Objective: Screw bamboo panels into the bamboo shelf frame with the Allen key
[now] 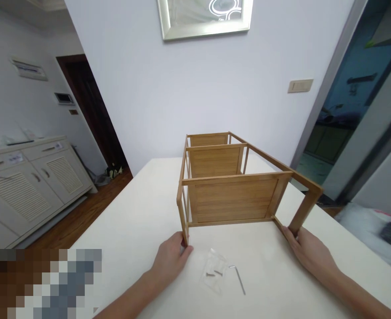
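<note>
A wooden shelf rack (232, 201) with several panels lies on its side on the white table, its near end toward me. My left hand (172, 254) is closed around the lower end of its left frame. On the other side my right hand (306, 248) grips the bottom of the right frame's near leg. Between my hands lies a clear plastic bag (212, 272) with a few screws (210, 274) in or on it. Just right of the bag is a bent hex key (238, 280), touched by neither hand.
The white table (125, 230) reaches to the wall, where a framed picture (205, 33) and a switch plate (300, 86) hang. A pale cabinet (32, 181) stands at the left. Plastic-wrapped items (375, 230) lie beyond the table's right edge.
</note>
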Available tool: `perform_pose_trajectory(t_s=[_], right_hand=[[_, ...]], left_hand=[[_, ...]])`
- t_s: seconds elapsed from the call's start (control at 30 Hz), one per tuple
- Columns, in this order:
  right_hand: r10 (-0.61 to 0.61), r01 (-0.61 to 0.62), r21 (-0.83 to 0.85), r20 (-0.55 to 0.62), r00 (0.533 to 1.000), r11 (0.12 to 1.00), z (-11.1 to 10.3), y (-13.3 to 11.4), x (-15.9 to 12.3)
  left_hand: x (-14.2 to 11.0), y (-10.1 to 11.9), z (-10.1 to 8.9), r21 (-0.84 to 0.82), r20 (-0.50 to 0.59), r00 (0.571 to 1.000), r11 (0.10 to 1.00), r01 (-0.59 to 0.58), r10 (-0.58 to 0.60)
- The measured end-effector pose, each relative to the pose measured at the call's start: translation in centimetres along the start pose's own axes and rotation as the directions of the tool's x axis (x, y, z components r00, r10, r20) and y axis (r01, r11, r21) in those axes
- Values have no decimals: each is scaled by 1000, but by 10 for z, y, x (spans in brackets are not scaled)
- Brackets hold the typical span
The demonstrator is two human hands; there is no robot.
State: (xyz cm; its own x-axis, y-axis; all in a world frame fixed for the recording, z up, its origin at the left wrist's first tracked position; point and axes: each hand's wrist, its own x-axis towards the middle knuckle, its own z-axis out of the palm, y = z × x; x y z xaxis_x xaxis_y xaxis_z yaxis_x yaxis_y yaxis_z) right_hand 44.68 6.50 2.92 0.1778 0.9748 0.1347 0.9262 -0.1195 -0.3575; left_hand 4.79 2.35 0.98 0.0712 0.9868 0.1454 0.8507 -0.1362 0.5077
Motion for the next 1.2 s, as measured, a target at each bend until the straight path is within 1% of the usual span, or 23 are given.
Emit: perform_pose_trajectory(t_s=[0.1, 0.17, 0.2, 0.27, 0.33, 0.43, 0.53, 0.6, 0.63, 0.7, 0.77, 0.83, 0.9, 0.97, 1.1, 1.2], right_hand=[[-19, 22, -141, 26, 1000, 990, -7, 0, -15], [-60, 67, -229, 39, 997, 971, -9, -3, -31], [-88, 99, -248, 53, 995, 964, -7, -7, -39], [-209, 212, -226, 39, 977, 951, -1, -18, -55], [-329, 326, -203, 22, 944, 923, 8, -34, -67], [-491, 489, -133, 18, 871, 862, 21, -67, -73], [-616, 618, -51, 44, 786, 785, 30, -100, -70], [-664, 666, -3, 69, 745, 746, 35, -118, -67], [-679, 680, 22, 82, 729, 733, 37, -126, -65], [-688, 684, 81, 99, 719, 725, 41, -137, -60], [-686, 668, 160, 107, 720, 727, 45, -145, -54], [-694, 651, 265, 118, 710, 711, 50, -150, -50], [-714, 635, 364, 138, 687, 681, 56, -151, -49], [-726, 627, 409, 146, 672, 663, 63, -149, -50], [-735, 655, 370, 133, 665, 659, 74, -143, -56], [-765, 702, 336, 99, 636, 627, 76, -142, -58]], left_hand=[[-4, 0, 1, 5, 1, 1000, 1000, -12, 12], [-8, 0, 2, 3, -5, 1000, 1000, -31, 31], [-9, 1, 2, -2, -5, 999, 999, -46, 46], [-12, 2, 3, -18, 5, 997, 997, -78, 78], [-13, 3, 3, -36, 16, 995, 995, -95, 95], [-17, 2, 5, -48, -1, 997, 996, -73, 73], [-24, 0, 9, -21, -74, 995, 998, -67, 65], [-30, 1, 11, 17, -127, 983, 991, -131, 132], [-32, 3, 11, 36, -138, 972, 981, -188, 191], [-36, 8, 11, 65, -116, 935, 942, -329, 334], [-39, 15, 11, 73, -59, 890, 891, -448, 452], [-41, 21, 12, 81, 6, 856, 853, -516, 517], [-41, 22, 15, 99, 48, 834, 828, -551, 549], [-41, 20, 19, 120, 73, 821, 812, -571, 567], [-40, 16, 24, 148, 104, 819, 805, -574, 564], [-39, 16, 26, 187, 119, 829, 808, -559, 546]])
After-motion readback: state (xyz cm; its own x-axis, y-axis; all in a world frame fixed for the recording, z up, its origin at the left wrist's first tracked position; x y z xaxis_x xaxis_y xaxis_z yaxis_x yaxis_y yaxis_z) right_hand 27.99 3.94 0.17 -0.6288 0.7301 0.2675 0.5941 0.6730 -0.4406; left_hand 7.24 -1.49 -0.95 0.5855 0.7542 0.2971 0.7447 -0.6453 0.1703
